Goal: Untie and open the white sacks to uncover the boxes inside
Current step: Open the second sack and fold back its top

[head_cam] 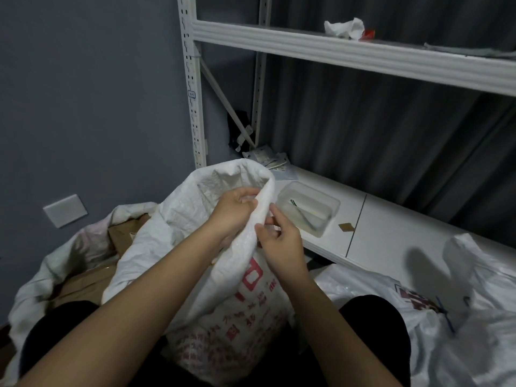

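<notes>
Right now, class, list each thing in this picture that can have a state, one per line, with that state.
Middle sack: mouth open, rim held up.
Left hand: grips the sack's rim.
Right hand: pinches the rim from outside.
Left sack: opened, brown boxes uncovered.
Right sack: lying down, blue tie on it; cannot tell whether knotted.
Clear tray: upright, lidless, on the lower shelf.
</notes>
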{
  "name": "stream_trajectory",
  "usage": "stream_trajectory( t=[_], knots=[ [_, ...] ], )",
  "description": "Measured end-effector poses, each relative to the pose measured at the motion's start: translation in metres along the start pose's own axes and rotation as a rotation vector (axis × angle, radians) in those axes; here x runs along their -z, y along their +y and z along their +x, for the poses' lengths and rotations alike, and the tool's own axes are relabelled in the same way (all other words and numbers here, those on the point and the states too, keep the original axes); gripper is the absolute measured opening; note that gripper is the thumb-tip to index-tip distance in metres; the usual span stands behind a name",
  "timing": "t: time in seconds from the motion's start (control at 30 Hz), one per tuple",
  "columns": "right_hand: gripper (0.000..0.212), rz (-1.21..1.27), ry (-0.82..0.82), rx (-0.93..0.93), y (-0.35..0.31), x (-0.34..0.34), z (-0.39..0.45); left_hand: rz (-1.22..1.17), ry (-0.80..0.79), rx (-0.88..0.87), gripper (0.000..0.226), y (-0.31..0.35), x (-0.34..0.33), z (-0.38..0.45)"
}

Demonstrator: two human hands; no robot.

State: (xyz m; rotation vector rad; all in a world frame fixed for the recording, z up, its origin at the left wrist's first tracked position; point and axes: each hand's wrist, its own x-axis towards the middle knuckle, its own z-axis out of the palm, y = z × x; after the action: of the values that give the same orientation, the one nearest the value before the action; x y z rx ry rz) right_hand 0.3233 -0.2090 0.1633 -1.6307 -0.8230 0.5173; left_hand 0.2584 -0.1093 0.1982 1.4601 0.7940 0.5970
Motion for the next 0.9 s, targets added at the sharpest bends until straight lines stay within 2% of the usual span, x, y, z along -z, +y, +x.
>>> stream_trajectory(
  t=[0.07, 0.13, 0.23, 0.27, 0.3, 0.33, 0.4, 0.47, 0.53, 0.67, 0.73, 0.83, 0.9],
  knots=[
    [0.062, 0.059, -0.032, -0.088, -0.004, -0.003, -0.001, -0.085, -0.119, 0.030, 0.035, 0.003, 0.001, -0.003],
    [0.062, 0.236, -0.017, -0.185, -0.006, -0.003, 0.004, -0.117, -0.185, 0.048, 0.038, 0.003, 0.007, -0.004],
    [0.051, 0.859, -0.109, -0.352, -0.005, 0.002, 0.009, 0.050, -0.222, 0.041, 0.026, 0.002, 0.024, -0.007],
    [0.047, 0.985, -0.113, -0.363, -0.005, 0.004, 0.009, 0.128, -0.222, 0.039, 0.022, 0.002, 0.029, -0.009],
    [0.043, 0.991, -0.091, -0.343, -0.005, 0.004, 0.008, 0.185, -0.199, 0.025, 0.020, 0.000, 0.031, -0.011],
    [0.037, 0.882, -0.046, -0.295, -0.003, 0.002, 0.006, 0.213, -0.154, -0.006, 0.017, -0.001, 0.032, -0.013],
    [0.022, 0.465, 0.104, -0.138, 0.000, -0.004, 0.003, 0.198, -0.027, -0.060, 0.012, -0.006, 0.028, -0.012],
    [0.016, 0.271, 0.175, -0.041, 0.004, -0.008, -0.002, 0.120, 0.062, -0.053, 0.009, -0.010, 0.022, -0.009],
    [0.022, 0.310, 0.140, -0.060, 0.004, -0.012, -0.008, 0.046, 0.113, -0.045, 0.004, -0.011, 0.018, -0.007],
    [0.051, 0.300, 0.052, -0.138, 0.008, -0.026, -0.015, -0.016, 0.132, -0.009, 0.010, -0.012, 0.015, -0.004],
    [0.051, 0.401, 0.042, -0.161, 0.004, -0.028, -0.014, -0.027, 0.090, 0.015, 0.010, -0.010, 0.017, -0.005],
    [0.041, 0.755, -0.025, -0.224, -0.010, -0.019, -0.010, 0.047, -0.022, 0.003, 0.014, -0.003, 0.030, -0.014],
    [0.036, 0.792, -0.057, -0.189, -0.013, -0.016, -0.007, 0.167, -0.115, -0.012, 0.020, 0.002, 0.041, -0.025]
  ],
)
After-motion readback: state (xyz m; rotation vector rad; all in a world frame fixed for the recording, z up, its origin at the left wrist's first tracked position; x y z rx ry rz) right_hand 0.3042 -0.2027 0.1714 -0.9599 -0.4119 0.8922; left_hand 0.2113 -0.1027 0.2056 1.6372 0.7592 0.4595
